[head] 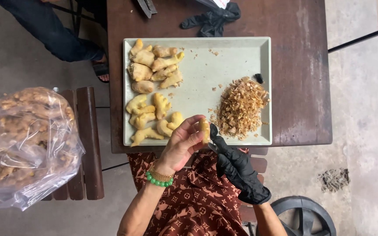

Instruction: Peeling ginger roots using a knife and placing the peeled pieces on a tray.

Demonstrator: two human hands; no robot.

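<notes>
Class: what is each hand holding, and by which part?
Left hand pinches a ginger piece by its lower end. Gloved right hand touches it; any tool there cannot be told.

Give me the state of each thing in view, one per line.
Left hand: bare, grip closed on a ginger piece.
Right hand: black-gloved, at the ginger piece; blade not clear.
Peeled ginger: piled on the left of the tray.
Peelings: heaped on the right of the tray.
Tray: flat on the wooden table.
Plastic bag: full of unpeeled ginger, on a bench.
Spare black glove: crumpled, unworn.
</notes>
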